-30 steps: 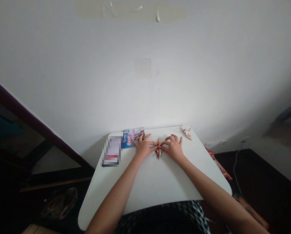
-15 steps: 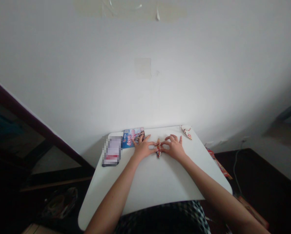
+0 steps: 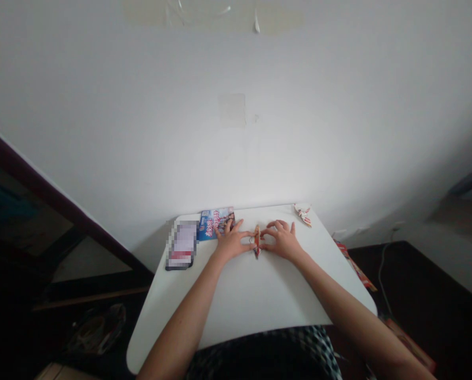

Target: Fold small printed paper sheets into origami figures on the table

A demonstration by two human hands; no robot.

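Note:
A small piece of folded printed paper (image 3: 257, 243), red, white and tan, stands near the middle of the white table (image 3: 244, 301). From its left side, my left hand (image 3: 232, 241) pinches it between thumb and index finger, the other fingers spread over the corner of a blue leaflet (image 3: 211, 224). My right hand (image 3: 282, 240) grips the same paper from the right with thumb and forefinger, its remaining fingers raised and bent. The fingertips partly cover the paper's sides. Another folded paper piece (image 3: 303, 215) lies at the table's back right corner.
A phone (image 3: 181, 245), blurred out, lies at the table's left edge beside the leaflet. The wall (image 3: 236, 158) rises directly behind the table. On the right, red printed paper (image 3: 356, 265) shows below the table edge, and a cable (image 3: 381, 274) hangs near the wall.
The folded paper between my hands has narrowed or turned slightly, showing more of its red and white side. My hands have hardly moved.

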